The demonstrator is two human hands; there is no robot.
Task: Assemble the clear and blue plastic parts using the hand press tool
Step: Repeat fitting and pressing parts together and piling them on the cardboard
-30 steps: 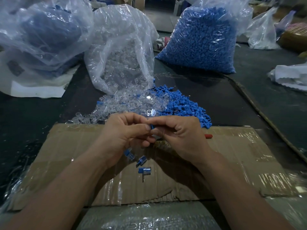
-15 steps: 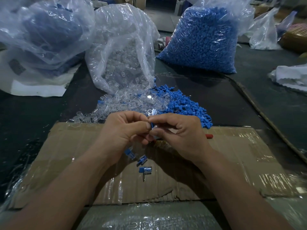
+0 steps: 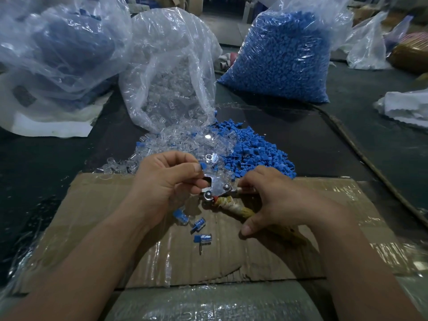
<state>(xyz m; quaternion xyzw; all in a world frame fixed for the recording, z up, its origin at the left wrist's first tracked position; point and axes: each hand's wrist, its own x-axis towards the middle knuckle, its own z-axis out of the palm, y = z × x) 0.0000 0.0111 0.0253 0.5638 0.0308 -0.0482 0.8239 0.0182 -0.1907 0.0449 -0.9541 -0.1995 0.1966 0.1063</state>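
My left hand (image 3: 166, 181) pinches the blue plastic part (image 3: 203, 166) just above the slotted head of the hand press tool (image 3: 217, 189). My right hand (image 3: 282, 205) grips the tool's wrapped handles, whose long axis runs toward my right.

The hand press tool (image 3: 217, 189) has a shiny silver head and a handle wound in grubby yellow-tan wrapping, with what may be a red trace where they meet. The blue part (image 3: 203, 166) at its slot is plain blue. Three finished pieces (image 3: 202, 238) are blue and clear. The loose piles are clear (image 3: 183, 147) and blue (image 3: 259, 156). The cardboard (image 3: 231, 262) is brown under glossy tape, and the tabletop (image 3: 289, 140) is near black.
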